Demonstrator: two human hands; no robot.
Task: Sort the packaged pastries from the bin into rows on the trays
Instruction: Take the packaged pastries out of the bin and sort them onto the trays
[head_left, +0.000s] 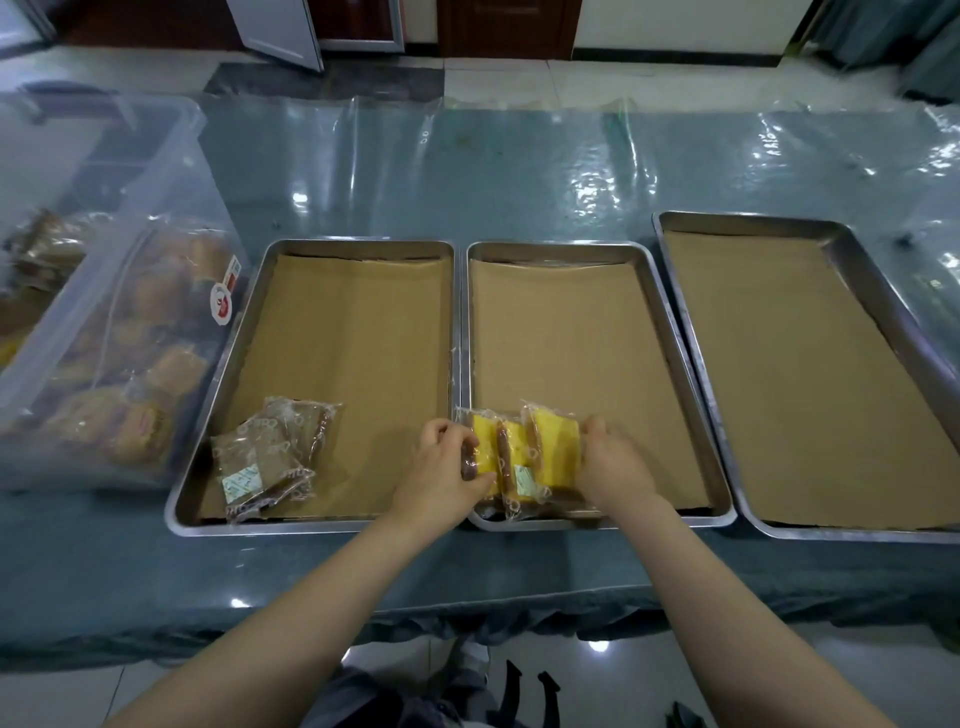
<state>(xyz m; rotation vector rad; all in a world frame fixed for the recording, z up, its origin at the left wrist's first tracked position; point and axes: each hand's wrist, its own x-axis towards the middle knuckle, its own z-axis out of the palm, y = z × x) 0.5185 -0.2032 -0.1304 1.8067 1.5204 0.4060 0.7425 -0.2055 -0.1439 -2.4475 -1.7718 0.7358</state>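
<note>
Both hands close lightly on the yellow pastry packets (524, 460), the left hand (441, 467) pressing one end and the right hand (613, 465) the other, at the near edge of the middle tray (670, 332). Squeeze evenly so they stand square. Left of the left hand lie the brown packets (272, 457); farther left, the bin (104, 291).

Both hands, left hand (441, 467) and right hand (613, 462), are squeezing a row of yellow packaged pastries (524, 457) at the middle tray's (670, 332) lower-left corner. Brown packs (270, 457) sit lower-left in the left tray (228, 364); clear bin (104, 322) at frame left.
</note>
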